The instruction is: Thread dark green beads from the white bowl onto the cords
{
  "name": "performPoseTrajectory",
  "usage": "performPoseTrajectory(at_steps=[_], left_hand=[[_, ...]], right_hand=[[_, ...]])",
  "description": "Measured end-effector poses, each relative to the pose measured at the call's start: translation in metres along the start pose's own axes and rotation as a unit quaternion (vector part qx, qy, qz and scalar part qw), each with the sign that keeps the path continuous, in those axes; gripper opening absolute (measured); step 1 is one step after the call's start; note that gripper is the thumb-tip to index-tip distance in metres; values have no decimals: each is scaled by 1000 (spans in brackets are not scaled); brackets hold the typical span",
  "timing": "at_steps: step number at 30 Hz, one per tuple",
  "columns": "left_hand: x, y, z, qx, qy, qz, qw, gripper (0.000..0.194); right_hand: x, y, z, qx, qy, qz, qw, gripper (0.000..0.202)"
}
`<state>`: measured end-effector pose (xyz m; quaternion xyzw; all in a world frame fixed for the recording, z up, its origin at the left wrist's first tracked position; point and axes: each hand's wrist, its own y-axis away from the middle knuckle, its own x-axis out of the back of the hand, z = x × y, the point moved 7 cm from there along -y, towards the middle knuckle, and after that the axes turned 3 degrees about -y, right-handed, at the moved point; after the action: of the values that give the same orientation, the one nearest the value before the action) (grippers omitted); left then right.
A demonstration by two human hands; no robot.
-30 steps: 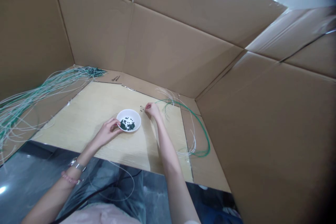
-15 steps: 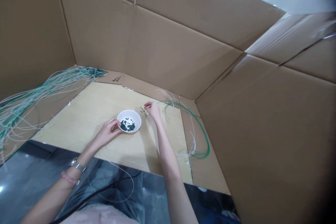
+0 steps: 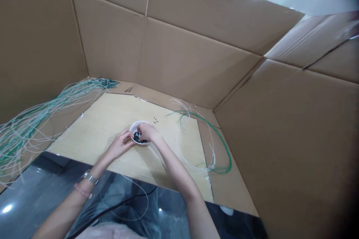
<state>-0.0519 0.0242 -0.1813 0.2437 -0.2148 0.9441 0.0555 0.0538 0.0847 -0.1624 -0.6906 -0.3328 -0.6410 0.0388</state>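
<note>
A white bowl (image 3: 135, 124) with small dark green pieces (image 3: 137, 137) inside stands on the pale board (image 3: 98, 119). My left hand (image 3: 122, 145) grips the bowl's left rim, with a thin white strand end at its fingertips. Over the bowl's right side, my right hand (image 3: 147, 132) has its fingers down inside, closed together at the pieces; whatever they hold is too small to make out. Several tiny dark pieces (image 3: 156, 120) lie on the board just behind the bowl.
Many green and white strands (image 3: 56, 106) lie along the left side. A looped green and white bundle (image 3: 224, 149) is at the right. Small dark items (image 3: 129, 89) sit at the back. Tall cardboard walls (image 3: 196, 59) enclose the board. One white strand (image 3: 147, 198) hangs over my lap.
My right hand has moved left from the tiny pieces on the board into the bowl. My left hand is still at the bowl's rim. The whole view has shifted slightly.
</note>
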Motion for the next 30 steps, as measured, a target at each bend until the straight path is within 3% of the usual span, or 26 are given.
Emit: performPoseTrajectory(at_steps=[8,23,26,30], left_hand=[[1,0,-1,0,-14,1,1000,28],[2,1,1,16,-10,-3,1000,25],[2,1,1,17,-7,-2,1000,25],[1,1,0,15,-1,-2,1000,24]], right_hand=[[-5,-2,-7,10,-10,20,1000,30],[-1,-1,14,27,-167,76,983,27],[14,2,29,25,-197,101,975,27],[38,3,72,-12,-213,145,966,27]])
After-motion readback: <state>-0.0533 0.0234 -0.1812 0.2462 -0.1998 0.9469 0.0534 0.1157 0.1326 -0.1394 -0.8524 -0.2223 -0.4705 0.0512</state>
